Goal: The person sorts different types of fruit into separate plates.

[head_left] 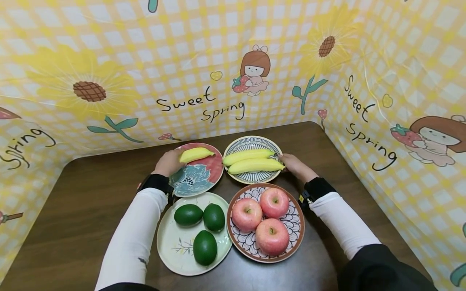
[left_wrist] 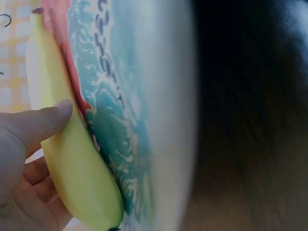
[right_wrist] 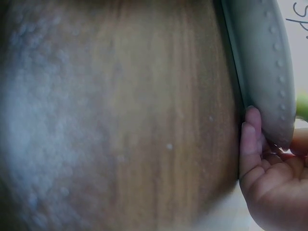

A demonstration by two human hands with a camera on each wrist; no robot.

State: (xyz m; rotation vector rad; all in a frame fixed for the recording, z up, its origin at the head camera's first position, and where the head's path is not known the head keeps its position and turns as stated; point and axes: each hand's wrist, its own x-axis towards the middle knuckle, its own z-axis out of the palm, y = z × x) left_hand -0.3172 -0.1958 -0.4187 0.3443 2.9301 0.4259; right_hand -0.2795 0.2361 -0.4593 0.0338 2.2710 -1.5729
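My left hand (head_left: 168,163) grips a yellow banana (head_left: 196,154) over the upper part of a red plate (head_left: 217,169) painted with a blue flower. In the left wrist view the thumb lies across the banana (left_wrist: 72,149), with fingers curled behind it. On the far right, my right hand (head_left: 295,166) holds the rim of an oval patterned plate (head_left: 251,140). Two bananas (head_left: 251,165) lie side by side on that plate, their stems near the hand. The right wrist view shows fingers (right_wrist: 252,130) against the plate's beaded outer side (right_wrist: 269,62); the thumb is partly cut off.
Nearer me, a pale green plate (head_left: 167,242) bears three dark green fruits (head_left: 205,247). Beside it, a brown-rimmed plate (head_left: 300,230) carries three red apples (head_left: 272,237). All plates stand close together on a dark wooden table (head_left: 91,218). A yellow checked cloth (head_left: 138,72) surrounds the table's back and sides.
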